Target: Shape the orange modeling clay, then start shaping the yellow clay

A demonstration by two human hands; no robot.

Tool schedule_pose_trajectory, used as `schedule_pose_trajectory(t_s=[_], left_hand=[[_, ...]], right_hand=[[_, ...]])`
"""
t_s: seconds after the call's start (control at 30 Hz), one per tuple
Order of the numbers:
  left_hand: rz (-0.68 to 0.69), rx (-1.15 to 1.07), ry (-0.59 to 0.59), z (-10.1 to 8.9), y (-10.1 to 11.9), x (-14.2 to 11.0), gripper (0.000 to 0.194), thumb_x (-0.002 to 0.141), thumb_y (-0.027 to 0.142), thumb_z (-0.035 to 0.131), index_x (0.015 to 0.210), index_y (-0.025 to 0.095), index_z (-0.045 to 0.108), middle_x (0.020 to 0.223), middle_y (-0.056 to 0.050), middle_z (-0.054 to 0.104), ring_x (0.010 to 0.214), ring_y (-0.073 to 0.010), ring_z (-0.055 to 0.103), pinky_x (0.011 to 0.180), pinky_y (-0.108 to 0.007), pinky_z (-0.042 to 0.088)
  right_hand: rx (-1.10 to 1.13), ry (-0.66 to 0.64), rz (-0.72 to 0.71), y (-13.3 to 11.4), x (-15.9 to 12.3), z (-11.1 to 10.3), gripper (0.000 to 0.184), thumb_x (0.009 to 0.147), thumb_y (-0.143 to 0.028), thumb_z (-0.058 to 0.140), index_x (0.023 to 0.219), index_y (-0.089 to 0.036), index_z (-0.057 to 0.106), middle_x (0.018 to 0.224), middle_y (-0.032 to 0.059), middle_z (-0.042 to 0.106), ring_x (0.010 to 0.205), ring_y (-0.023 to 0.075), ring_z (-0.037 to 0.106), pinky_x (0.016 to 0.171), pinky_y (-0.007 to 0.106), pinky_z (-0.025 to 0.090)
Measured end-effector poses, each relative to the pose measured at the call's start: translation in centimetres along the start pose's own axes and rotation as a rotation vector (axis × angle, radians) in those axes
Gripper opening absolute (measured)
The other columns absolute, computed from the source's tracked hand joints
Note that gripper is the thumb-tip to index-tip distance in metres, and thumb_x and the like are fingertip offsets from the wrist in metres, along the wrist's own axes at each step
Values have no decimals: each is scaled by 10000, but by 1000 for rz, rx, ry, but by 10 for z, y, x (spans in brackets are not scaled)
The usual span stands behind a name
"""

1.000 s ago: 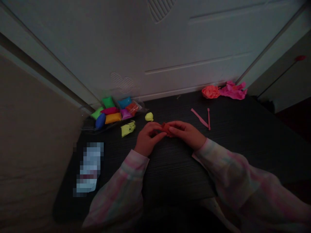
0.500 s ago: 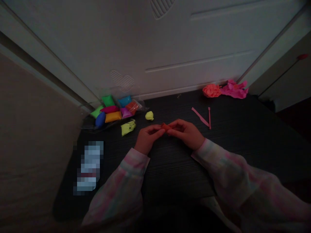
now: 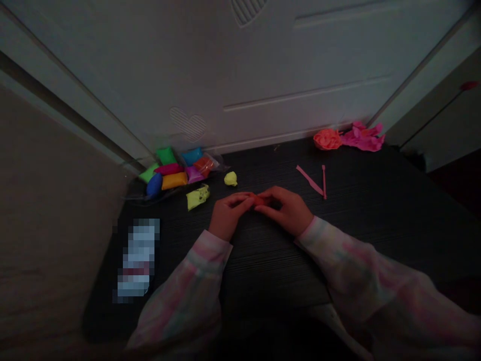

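Observation:
My left hand (image 3: 227,215) and my right hand (image 3: 286,209) meet over the middle of the dark table (image 3: 263,271). Both pinch a small piece of red clay (image 3: 258,200) between their fingertips. The clay is mostly hidden by the fingers. A yellow clay ball (image 3: 230,178) lies just beyond my left hand, and a yellow-green packet (image 3: 198,197) lies to its left.
A clear bag of coloured clay packets (image 3: 176,170) sits at the back left. Two pink modelling tools (image 3: 313,181) lie right of my hands. An orange clay flower (image 3: 327,139) and pink clay (image 3: 364,137) rest by the white door (image 3: 263,75). A blurred sheet (image 3: 137,260) lies front left.
My fingers have kept working the red clay, closing tighter round it. The hands have stayed in place over the table's middle.

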State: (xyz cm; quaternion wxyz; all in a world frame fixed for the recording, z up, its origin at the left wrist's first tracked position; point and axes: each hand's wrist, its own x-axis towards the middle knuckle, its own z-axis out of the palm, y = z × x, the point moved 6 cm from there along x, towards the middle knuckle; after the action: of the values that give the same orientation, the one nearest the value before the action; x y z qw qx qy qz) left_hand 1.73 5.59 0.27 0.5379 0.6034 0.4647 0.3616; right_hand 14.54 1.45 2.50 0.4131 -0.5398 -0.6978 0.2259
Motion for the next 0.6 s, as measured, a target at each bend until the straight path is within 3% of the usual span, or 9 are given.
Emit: schedule_pose_trajectory(t_s=[0.27, 0.6], left_hand=[[2, 34, 43, -1, 2, -2, 141, 644, 299, 605, 675, 178, 670, 942, -34, 640, 923, -174, 562, 909, -362, 367], [74, 119, 147, -4, 8, -5, 116, 638, 282, 613, 671, 181, 659, 932, -28, 630, 907, -163, 558, 904, -349, 372]], right_hand=[[-113, 24, -119, -5, -1, 2, 165, 715, -265, 578, 850, -176, 544, 771, 33, 580, 703, 136, 539, 653, 290, 462], [-152, 48, -135, -5, 0, 2, 160, 721, -240, 573, 861, -167, 545, 788, 40, 582, 714, 136, 538, 650, 278, 463]])
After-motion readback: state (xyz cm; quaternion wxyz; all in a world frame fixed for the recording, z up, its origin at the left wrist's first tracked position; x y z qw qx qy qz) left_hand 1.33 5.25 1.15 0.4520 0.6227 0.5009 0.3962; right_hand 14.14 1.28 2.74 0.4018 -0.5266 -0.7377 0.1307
